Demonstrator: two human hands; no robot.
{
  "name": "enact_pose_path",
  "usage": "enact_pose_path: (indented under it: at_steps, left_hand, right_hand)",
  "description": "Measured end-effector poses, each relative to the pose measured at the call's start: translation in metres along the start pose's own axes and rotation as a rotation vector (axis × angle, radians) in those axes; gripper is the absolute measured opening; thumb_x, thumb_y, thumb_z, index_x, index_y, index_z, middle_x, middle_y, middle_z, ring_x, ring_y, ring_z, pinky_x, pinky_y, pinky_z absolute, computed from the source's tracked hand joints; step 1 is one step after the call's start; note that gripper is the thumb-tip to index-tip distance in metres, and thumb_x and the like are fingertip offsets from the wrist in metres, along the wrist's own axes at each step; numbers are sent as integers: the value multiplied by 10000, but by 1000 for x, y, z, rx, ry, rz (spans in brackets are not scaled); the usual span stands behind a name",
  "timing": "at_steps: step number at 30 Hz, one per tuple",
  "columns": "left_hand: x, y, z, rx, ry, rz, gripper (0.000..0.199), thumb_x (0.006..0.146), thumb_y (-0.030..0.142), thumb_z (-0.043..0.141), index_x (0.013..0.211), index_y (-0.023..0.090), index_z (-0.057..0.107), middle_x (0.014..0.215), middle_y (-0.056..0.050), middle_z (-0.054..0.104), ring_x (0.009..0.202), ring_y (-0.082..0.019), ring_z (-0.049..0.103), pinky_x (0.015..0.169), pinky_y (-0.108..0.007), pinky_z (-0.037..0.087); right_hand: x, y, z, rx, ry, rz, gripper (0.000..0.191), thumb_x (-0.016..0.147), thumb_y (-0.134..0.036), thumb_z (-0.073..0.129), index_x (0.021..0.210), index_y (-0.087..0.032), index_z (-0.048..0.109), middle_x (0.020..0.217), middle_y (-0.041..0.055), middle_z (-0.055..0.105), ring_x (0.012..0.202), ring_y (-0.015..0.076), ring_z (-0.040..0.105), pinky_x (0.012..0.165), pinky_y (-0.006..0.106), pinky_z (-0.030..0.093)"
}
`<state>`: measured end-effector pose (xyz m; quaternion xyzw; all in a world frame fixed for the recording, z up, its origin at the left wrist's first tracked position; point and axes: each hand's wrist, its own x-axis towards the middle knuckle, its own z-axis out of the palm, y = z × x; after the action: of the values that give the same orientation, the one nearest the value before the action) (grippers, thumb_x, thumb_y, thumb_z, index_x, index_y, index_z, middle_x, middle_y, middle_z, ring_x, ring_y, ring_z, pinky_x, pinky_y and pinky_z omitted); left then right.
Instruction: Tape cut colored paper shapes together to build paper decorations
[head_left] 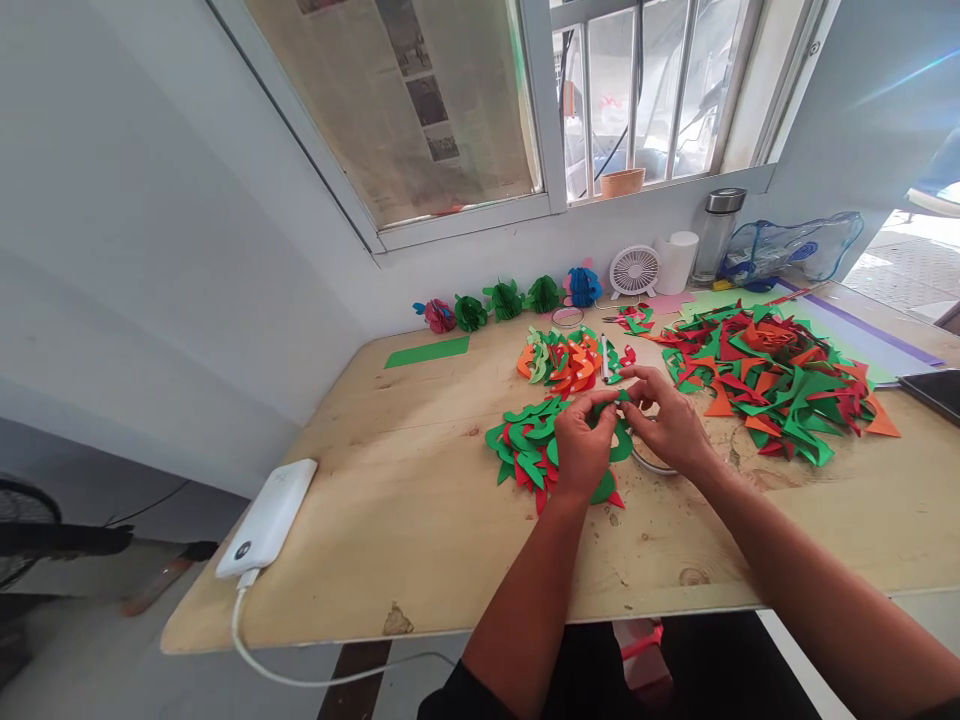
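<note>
My left hand (pixel 585 437) and my right hand (pixel 666 420) meet above the table, both pinching a small green paper piece (pixel 622 396) between their fingertips. Most of that piece is hidden by the fingers. Under and left of my left hand lies a pile of green and red paper cutouts (pixel 529 440). Just beyond the hands is a group of orange and green cutouts (pixel 566 358) with small white patches, and a white pen (pixel 604 358) beside it. A roll of tape (pixel 651 462), partly covered by my right hand, rests on the table.
A big heap of red, green and orange scraps (pixel 772 370) spreads at right. Folded paper figures (pixel 504 299) line the wall, near a small fan (pixel 634 271) and a glass bottle (pixel 716 238). A white power bank (pixel 268 518) with a cable lies at the table's left edge.
</note>
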<state>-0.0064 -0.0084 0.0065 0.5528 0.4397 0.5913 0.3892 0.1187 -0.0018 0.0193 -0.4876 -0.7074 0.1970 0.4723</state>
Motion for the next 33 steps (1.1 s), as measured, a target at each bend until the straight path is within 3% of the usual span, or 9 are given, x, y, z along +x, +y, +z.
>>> enact_pose_path:
  at_steps: [14,23,30,33]
  left_hand:
    - [2,5,1,-226,38,-111,199,712,249,663,885,151,654,795,-35,671,657,-109,606,623,-223,479]
    - [1,0,2,-138,51,-67,210,728,303,657,885,163,654,798,-42,672,683,-125,614,653,-243,488]
    - [3,-2,1,-72,16,-100,216,733,328,637,844,155,706,752,-39,683,646,-128,590,611,-241,460]
    - [2,-2,0,-55,40,-99,211,742,329,630,828,153,706,731,-30,669,625,-115,561,588,-227,437]
  right_hand:
    - [2,-3,2,260,-58,87,310,783,-267,537,1082,-210,479,611,-54,489,557,114,457,535,254,378]
    - [3,-4,2,354,-97,149,293,761,-272,556,1039,-204,495,582,-68,449,535,106,434,505,248,339]
    - [3,-2,2,331,-109,148,308,755,-230,539,1058,-196,493,604,-57,486,546,107,455,513,245,357]
    - [2,-1,2,279,-56,121,314,761,-224,535,1073,-202,504,667,-28,558,583,118,507,542,256,403]
